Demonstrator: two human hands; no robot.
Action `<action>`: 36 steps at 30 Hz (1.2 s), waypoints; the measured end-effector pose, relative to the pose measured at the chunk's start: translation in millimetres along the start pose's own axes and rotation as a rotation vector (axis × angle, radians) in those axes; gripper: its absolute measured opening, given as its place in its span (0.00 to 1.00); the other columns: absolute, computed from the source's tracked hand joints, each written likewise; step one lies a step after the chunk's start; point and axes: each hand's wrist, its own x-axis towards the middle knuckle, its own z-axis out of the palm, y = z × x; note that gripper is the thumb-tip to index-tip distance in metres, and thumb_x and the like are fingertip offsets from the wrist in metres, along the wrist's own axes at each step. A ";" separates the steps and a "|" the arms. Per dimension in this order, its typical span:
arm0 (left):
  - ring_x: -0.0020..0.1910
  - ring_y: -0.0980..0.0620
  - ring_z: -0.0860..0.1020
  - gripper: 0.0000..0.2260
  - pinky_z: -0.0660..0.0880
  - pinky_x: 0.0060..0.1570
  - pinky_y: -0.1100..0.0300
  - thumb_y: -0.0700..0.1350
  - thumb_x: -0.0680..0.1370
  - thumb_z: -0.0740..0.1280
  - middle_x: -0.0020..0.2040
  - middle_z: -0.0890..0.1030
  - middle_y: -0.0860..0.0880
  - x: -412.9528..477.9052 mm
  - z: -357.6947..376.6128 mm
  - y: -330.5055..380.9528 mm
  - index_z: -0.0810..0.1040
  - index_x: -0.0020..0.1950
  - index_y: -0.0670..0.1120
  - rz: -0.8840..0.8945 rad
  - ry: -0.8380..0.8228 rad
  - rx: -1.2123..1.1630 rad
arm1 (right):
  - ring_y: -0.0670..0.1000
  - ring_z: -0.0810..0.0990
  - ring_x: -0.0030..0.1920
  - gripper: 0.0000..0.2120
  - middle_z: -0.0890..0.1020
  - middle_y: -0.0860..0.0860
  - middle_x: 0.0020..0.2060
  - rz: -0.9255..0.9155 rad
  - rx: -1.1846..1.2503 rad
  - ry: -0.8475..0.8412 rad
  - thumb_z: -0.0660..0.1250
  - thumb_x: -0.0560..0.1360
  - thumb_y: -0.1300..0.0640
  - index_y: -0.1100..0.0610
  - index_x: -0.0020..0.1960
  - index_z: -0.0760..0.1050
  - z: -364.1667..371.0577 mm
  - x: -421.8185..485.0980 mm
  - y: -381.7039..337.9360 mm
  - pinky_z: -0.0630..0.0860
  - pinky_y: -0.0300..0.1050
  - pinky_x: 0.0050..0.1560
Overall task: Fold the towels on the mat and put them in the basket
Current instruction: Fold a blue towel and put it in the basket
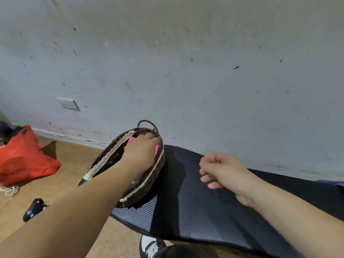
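Towel (131, 141), pink: seemingly soft, light, best taken at folded edge; in basket (149, 186), under left grip (142, 149), hold unclear; right grip (223, 175) slack, empty, over mat (195, 213).

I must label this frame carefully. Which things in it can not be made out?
All in the head view:
1. The towel: the left hand and the basket wall hide most of it, so its folds are unknown.
2. The left grip: the hand's back hides the fingertips, so holding or pressing is unclear.
3. The blue thing: cut off by the right edge.
4. The print on the bag: blurred.
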 end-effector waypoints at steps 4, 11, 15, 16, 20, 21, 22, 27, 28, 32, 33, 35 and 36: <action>0.63 0.46 0.77 0.14 0.76 0.59 0.49 0.46 0.81 0.62 0.65 0.79 0.50 -22.4 -35.4 91.5 0.78 0.66 0.49 0.234 -0.012 -0.191 | 0.50 0.87 0.45 0.06 0.87 0.55 0.50 0.038 0.017 0.087 0.70 0.79 0.54 0.54 0.53 0.82 -53.6 -46.4 34.5 0.85 0.52 0.51; 0.73 0.53 0.71 0.22 0.69 0.72 0.54 0.52 0.82 0.63 0.74 0.74 0.56 -60.7 -46.8 276.1 0.69 0.77 0.54 0.478 -0.167 -0.359 | 0.50 0.86 0.48 0.10 0.86 0.49 0.49 0.054 -0.118 0.166 0.71 0.76 0.45 0.50 0.52 0.81 -159.3 -101.5 94.9 0.83 0.48 0.49; 0.66 0.56 0.75 0.23 0.72 0.67 0.56 0.52 0.82 0.64 0.73 0.75 0.56 -73.6 -42.5 354.9 0.69 0.77 0.55 0.599 -0.199 -0.419 | 0.50 0.83 0.53 0.19 0.84 0.47 0.52 0.130 -0.499 0.094 0.70 0.74 0.37 0.49 0.57 0.80 -233.3 -127.4 119.9 0.80 0.50 0.58; 0.64 0.58 0.77 0.22 0.73 0.66 0.56 0.53 0.82 0.64 0.72 0.75 0.57 -74.9 -41.0 370.3 0.69 0.76 0.56 0.614 -0.221 -0.443 | 0.51 0.81 0.58 0.22 0.83 0.47 0.57 0.191 -0.594 0.099 0.69 0.75 0.36 0.50 0.61 0.79 -253.1 -133.2 127.5 0.78 0.51 0.62; 0.59 0.60 0.79 0.21 0.75 0.64 0.56 0.52 0.81 0.65 0.70 0.77 0.57 -79.6 -32.3 418.8 0.71 0.75 0.56 0.651 -0.274 -0.518 | 0.58 0.80 0.62 0.23 0.81 0.56 0.63 0.350 -0.688 0.350 0.65 0.80 0.43 0.60 0.66 0.77 -325.4 -144.0 181.3 0.75 0.53 0.64; 0.58 0.60 0.79 0.21 0.76 0.63 0.56 0.52 0.81 0.66 0.69 0.77 0.57 -80.8 -29.4 428.5 0.72 0.75 0.55 0.652 -0.283 -0.536 | 0.58 0.81 0.60 0.22 0.81 0.57 0.62 0.351 -0.657 0.447 0.66 0.80 0.45 0.60 0.66 0.76 -336.9 -142.7 198.9 0.77 0.54 0.63; 0.58 0.60 0.80 0.21 0.76 0.62 0.57 0.51 0.81 0.66 0.69 0.78 0.57 -81.8 -25.9 437.2 0.72 0.75 0.55 0.652 -0.296 -0.552 | 0.59 0.81 0.58 0.22 0.80 0.57 0.63 0.344 -0.611 0.545 0.66 0.79 0.46 0.59 0.67 0.75 -344.6 -140.9 215.5 0.78 0.55 0.61; 0.53 0.60 0.81 0.20 0.78 0.58 0.57 0.49 0.80 0.67 0.66 0.80 0.55 -84.6 -6.4 471.2 0.74 0.72 0.54 0.648 -0.329 -0.621 | 0.65 0.80 0.57 0.26 0.71 0.60 0.68 0.315 -0.451 0.835 0.68 0.78 0.50 0.57 0.73 0.70 -373.1 -134.5 280.8 0.79 0.58 0.58; 0.52 0.61 0.81 0.19 0.78 0.58 0.57 0.49 0.80 0.67 0.65 0.80 0.56 -85.0 -3.2 475.5 0.75 0.72 0.54 0.641 -0.333 -0.631 | 0.65 0.79 0.59 0.25 0.72 0.61 0.67 0.321 -0.426 0.877 0.68 0.78 0.51 0.58 0.73 0.71 -379.2 -134.0 288.9 0.78 0.58 0.59; 0.51 0.64 0.81 0.19 0.78 0.57 0.60 0.50 0.80 0.67 0.61 0.82 0.59 -85.3 6.5 484.7 0.75 0.71 0.57 0.625 -0.344 -0.635 | 0.63 0.79 0.57 0.21 0.75 0.59 0.66 0.363 -0.321 0.988 0.65 0.78 0.54 0.56 0.70 0.75 -394.9 -134.2 308.8 0.77 0.53 0.56; 0.51 0.64 0.80 0.19 0.78 0.57 0.60 0.50 0.80 0.67 0.60 0.82 0.59 -85.0 8.0 485.4 0.75 0.71 0.57 0.619 -0.345 -0.633 | 0.61 0.80 0.55 0.19 0.77 0.58 0.65 0.374 -0.316 0.996 0.65 0.77 0.54 0.55 0.67 0.78 -397.3 -134.7 310.8 0.77 0.53 0.56; 0.51 0.64 0.80 0.18 0.77 0.57 0.61 0.50 0.80 0.67 0.58 0.82 0.59 -84.5 9.7 485.6 0.76 0.71 0.57 0.605 -0.350 -0.637 | 0.57 0.79 0.48 0.09 0.81 0.56 0.58 0.382 -0.301 1.007 0.66 0.76 0.56 0.52 0.54 0.82 -399.8 -137.2 313.2 0.78 0.52 0.52; 0.50 0.64 0.80 0.18 0.77 0.57 0.61 0.50 0.80 0.67 0.58 0.82 0.60 -84.3 10.0 485.0 0.76 0.70 0.57 0.601 -0.349 -0.641 | 0.56 0.79 0.46 0.05 0.82 0.55 0.55 0.375 -0.298 1.009 0.66 0.75 0.57 0.50 0.46 0.80 -399.9 -139.5 312.6 0.79 0.51 0.50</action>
